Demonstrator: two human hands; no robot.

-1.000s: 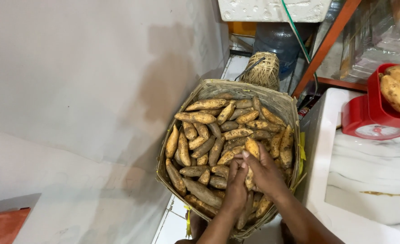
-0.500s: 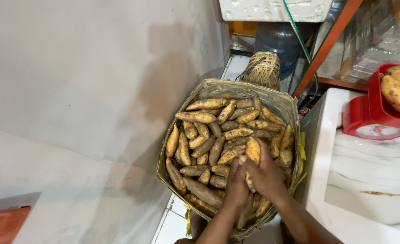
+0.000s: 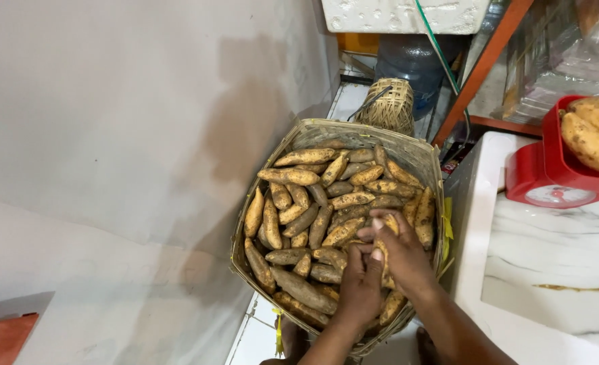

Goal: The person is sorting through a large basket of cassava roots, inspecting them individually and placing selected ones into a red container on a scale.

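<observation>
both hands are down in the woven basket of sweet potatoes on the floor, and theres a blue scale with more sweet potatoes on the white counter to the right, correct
Not quite: the scale is red, not blue, as the head view shows. The rest holds: the left hand and right hand are down in the woven basket of sweet potatoes on the floor, and the scale carrying more sweet potatoes stands on the white counter to the right.

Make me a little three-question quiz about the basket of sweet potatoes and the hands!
1. True or false: both hands are down in the woven basket of sweet potatoes.
2. What colour is the scale on the white counter? A green, B red, C blue.
3. Fill in: the scale's tray holds ____ sweet potatoes than the basket.

Key: 1 true. 2 B. 3 fewer.
</observation>
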